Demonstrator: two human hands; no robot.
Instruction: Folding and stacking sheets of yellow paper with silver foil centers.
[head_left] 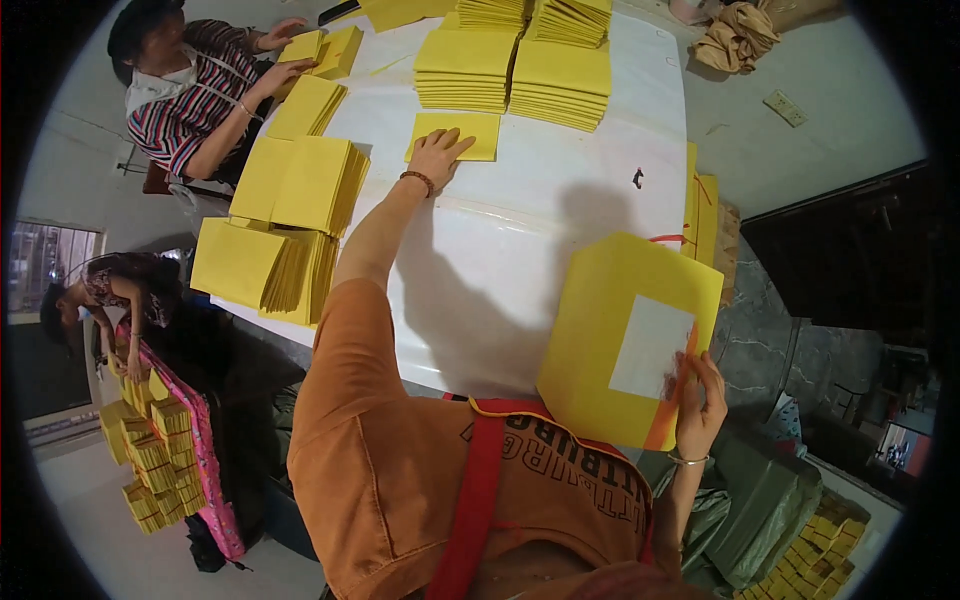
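My left hand (440, 160) lies with its fingers stretched out on a small yellow paper packet (482, 138), which is flat on the white table (480, 260). Close to my chest on the right, my right hand (703, 400) grips the edge of a large yellow envelope (590, 330). The envelope is raised and tilted, with a white rectangle and an orange strip on its face. Just beyond my left hand stand tall stacks of folded yellow packets (463, 68). What the right fingers touch behind the envelope is partly hidden.
More yellow packets (300, 180) are piled along the table's left edge. A co-worker in a striped shirt (205, 90) handles packets at the far left; another person (115, 290) bends over bundles (160, 450) at lower left. A small black object (638, 178) lies on the right.
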